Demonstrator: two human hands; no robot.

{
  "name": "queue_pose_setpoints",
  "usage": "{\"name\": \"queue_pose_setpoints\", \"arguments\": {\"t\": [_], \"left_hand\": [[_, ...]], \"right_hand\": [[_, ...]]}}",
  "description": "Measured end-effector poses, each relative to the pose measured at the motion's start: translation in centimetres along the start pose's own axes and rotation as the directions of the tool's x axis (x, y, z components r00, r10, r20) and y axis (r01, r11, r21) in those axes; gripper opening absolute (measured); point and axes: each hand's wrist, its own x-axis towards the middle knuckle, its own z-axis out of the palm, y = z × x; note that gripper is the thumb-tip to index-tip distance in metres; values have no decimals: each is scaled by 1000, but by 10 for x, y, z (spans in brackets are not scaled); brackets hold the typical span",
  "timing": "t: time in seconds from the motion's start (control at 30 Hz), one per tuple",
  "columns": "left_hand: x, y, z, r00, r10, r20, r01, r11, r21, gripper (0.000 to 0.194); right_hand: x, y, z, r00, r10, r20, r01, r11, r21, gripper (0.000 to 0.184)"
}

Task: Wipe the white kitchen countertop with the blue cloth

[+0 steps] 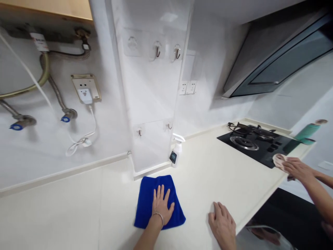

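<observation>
My left hand (162, 207) lies flat with spread fingers on a blue cloth (144, 198), pressing it against the white countertop (70, 208). A thin bracelet circles that wrist. The cloth is laid out almost flat beside the foot of the white wall column. To the right, near the counter's front edge, my right hand (222, 224) rests palm down on the bare surface, its fingers stretched and close together, holding nothing. Beyond the cloth a white spray bottle (177, 152) with a dark label stands upright against the column.
At the right, another person's hands (299, 168) press a pale cloth (279, 160) at the corner of a black gas stove (256, 147). A green cylinder (307, 132) stands beyond it. The range hood (281, 59) overhangs the stove. Hoses and a plugged-in adapter (85, 95) are on the left wall.
</observation>
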Motion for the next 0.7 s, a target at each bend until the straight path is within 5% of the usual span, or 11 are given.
{"name": "queue_pose_setpoints", "arguments": {"t": [0.23,0.4,0.6,0.7], "left_hand": [[-80,-51,-41,1000,-27,0,27,992,121,57],[-123,-101,-70,985,-154,-73,164,972,171,54],[-160,-172,-107,919,-359,-160,388,894,223,59],[-169,-189,-119,870,-441,-223,488,835,255,59]], "right_hand": [[-1,-2,-7,1000,11,18,-11,1000,16,54],[-3,1,-5,1000,-20,3,20,1000,16,55],[-5,4,0,999,-30,-33,31,999,24,54],[-6,6,1,999,-37,-31,38,999,28,53]]}}
